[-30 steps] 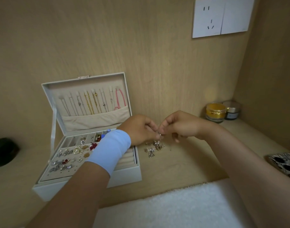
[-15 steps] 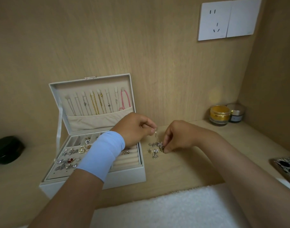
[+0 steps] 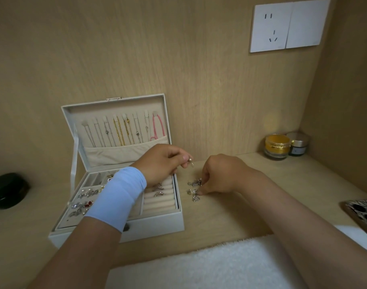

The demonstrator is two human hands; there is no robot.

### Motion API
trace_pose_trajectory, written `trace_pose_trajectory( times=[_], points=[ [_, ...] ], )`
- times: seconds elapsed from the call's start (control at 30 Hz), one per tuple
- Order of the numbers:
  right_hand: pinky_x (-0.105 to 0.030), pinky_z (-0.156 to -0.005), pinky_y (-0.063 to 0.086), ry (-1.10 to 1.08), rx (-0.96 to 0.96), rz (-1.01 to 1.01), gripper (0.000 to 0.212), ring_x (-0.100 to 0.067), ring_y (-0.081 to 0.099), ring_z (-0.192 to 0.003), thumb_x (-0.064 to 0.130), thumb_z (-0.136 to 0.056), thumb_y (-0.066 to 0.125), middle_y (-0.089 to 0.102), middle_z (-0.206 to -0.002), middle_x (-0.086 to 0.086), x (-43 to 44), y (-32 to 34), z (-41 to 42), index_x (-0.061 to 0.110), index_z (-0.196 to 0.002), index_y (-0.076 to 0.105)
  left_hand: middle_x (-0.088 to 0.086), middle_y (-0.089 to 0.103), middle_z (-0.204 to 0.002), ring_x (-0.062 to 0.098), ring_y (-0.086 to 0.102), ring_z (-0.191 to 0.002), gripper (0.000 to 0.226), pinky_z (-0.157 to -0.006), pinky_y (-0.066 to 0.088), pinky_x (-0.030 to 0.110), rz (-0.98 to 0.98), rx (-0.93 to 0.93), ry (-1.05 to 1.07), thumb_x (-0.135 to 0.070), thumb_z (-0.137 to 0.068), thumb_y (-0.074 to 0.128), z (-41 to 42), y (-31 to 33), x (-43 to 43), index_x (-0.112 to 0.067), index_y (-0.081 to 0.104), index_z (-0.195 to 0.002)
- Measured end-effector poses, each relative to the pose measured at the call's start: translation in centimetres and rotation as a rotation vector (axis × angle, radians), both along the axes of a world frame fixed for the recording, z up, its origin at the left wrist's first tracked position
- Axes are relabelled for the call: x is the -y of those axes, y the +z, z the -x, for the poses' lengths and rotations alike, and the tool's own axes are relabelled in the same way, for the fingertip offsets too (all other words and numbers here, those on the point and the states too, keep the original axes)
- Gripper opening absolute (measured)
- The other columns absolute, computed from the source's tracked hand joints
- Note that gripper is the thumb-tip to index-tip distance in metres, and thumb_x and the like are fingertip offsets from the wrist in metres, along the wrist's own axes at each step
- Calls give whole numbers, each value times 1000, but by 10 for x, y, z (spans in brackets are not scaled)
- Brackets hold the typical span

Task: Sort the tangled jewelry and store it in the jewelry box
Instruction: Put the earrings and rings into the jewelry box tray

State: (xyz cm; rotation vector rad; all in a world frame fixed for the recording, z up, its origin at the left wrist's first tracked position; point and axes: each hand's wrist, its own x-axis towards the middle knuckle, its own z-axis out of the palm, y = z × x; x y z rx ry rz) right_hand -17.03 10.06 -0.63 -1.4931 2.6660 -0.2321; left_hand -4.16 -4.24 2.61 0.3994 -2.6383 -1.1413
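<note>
In the head view, which is the only view here, your two hands have separated. One second ago they met fingertip to fingertip above the pile of jewelry and worked together on one piece. Now your left hand (image 3: 164, 161) is raised near the right back corner of the jewelry box (image 3: 157, 222) and pinches a small piece (image 3: 191, 162) with a pale bead between thumb and forefinger. Your right hand (image 3: 220, 176) has gone down to the pile (image 3: 194, 188), which lies on the table (image 3: 261, 205) just beside the right wall of the box. Its fingers are curled and their tips are in the pile, but I cannot tell if they really grip a piece or only hold the pile still. I judge from this that one piece is now free from the tangle and is ready to be stored. The box stands open. Necklaces (image 3: 124, 130) hang in the lid, rings (image 3: 158, 189) sit in the padded rolls on the right side, and small earrings (image 3: 84, 197) lie in the compartments on the left, partly hidden by your blue wristband (image 3: 118, 197). The freed piece looks like an earring, so it probably belongs in the left compartments. Several pieces remain in the pile, so the sorting is not finished.
</note>
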Motion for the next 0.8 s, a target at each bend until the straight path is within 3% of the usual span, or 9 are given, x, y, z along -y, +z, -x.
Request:
trace_pose_trajectory(
  times=[0.17, 0.3, 0.37, 0.43, 0.5, 0.63, 0.8],
  points=[
    [-28, -70, 52, 21, 17, -23, 19, -13, 64, -80, 43, -77, 69, 67, -73, 11, -2, 4, 0, 26, -70, 70, -9, 73, -89, 4, 60, -70, 18, -64, 49, 10, -92, -52, 48, -18, -100, 55, -7, 1, 3, -20, 73, -98],
    [-25, -61, 48, 16, 203, 98, 27, -2, 58, -61, 28, -85, 65, 64, -60, 14, -9, 11, 7, 30, -58, 67, -5, 76, -88, 7, 63, -68, 17, -60, 48, 12, -181, -66, 53, -12, -100, 55, -10, 0, 1, -16, 71, -95],
    [-22, -54, 44, 44, 414, 204, 22, -2, 50, -48, 20, -89, 67, 67, -59, 13, -13, 16, 6, 20, -70, 77, 2, 76, -89, 11, 62, -65, 16, -60, 50, 15, -254, -78, 43, -5, -98, 55, -12, 0, 1, -12, 69, -96],
    [-22, -51, 44, 63, 574, 291, 14, -8, 50, -47, 16, -91, 69, 76, -75, 6, -14, 21, 5, 13, -85, 81, 3, 76, -86, 14, 62, -63, 16, -62, 52, 19, -300, -88, 45, 0, -98, 54, -16, -1, 5, -10, 67, -97],
    [-21, -49, 43, 66, 660, 371, 10, -8, 49, -49, 14, -89, 72, 78, -81, -1, -14, 22, 4, 12, -89, 81, 4, 76, -85, 16, 61, -64, 17, -61, 53, 20, -313, -91, 60, 0, -98, 54, -20, -1, 8, -10, 67, -98],
    [-20, -46, 35, 25, 768, 479, 9, -9, 48, -51, 13, -88, 73, 73, -73, 4, -9, 25, -1, 11, -94, 80, 5, 72, -84, 11, 59, -59, 18, -53, 47, 14, -315, -93, 107, -1, -98, 53, -31, 3, 13, -11, 68, -98],
    [-25, -46, 37, 111, 990, 562, 13, -19, 64, -60, 16, -100, 58, 77, -101, -7, 5, 38, -19, 8, -101, 68, -10, 72, -70, 3, 61, -58, 18, -55, 48, 12, -173, -107, 178, -10, -98, 56, -53, 15, 35, -21, 70, -98]
  ],
)
